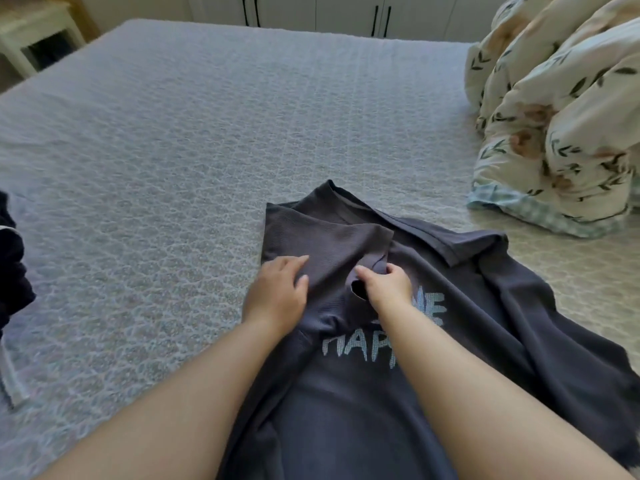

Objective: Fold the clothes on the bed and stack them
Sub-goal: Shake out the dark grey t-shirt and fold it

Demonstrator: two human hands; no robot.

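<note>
A dark grey T-shirt (485, 306) with pale blue lettering lies face up on the bed, collar pointing away from me. Its left sleeve (322, 244) is folded in over the chest. My left hand (277, 292) rests flat on that folded sleeve, fingers straight. My right hand (384, 285) pinches the sleeve's cuff edge between thumb and fingers, just above the lettering. The right sleeve (474, 244) lies spread out to the right.
The bed (173, 150) has a pale blue-grey quilted cover. A floral duvet (561, 116) is bundled at the right. Dark clothing (14, 265) with a pale strap lies at the left edge. A white side table (31, 32) and wardrobe doors stand beyond.
</note>
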